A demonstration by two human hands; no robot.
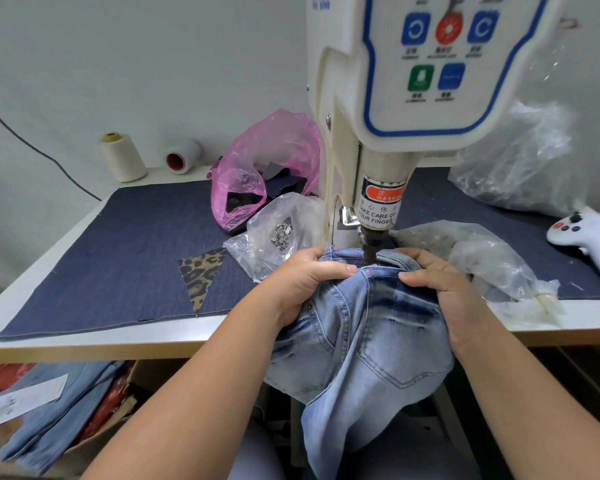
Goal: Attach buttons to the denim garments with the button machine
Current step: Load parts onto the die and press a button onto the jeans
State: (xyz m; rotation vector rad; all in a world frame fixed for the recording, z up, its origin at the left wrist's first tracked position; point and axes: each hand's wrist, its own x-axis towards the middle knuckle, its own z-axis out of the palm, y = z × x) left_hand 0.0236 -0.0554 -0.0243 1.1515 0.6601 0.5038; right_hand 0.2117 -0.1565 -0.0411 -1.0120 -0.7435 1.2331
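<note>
A pair of light blue jeans [371, 327] hangs over the table's front edge, its waistband tucked under the punch head [373, 242] of the cream button machine [426, 81]. My left hand [302, 282] grips the waistband on the left of the punch, thumb on top. My right hand [440, 282] pinches the waistband on the right side. A clear bag of small metal buttons [283, 233] lies just left of the machine. The spot under the punch is hidden by denim folds.
A dark denim mat [118, 247] covers the table. On it lie a leopard-print scrap [201, 271], a pink bag [267, 168], clear bags [482, 258] and a white controller [589, 237]. Two thread cones [122, 157] stand behind. More jeans [56, 410] sit in a box below left.
</note>
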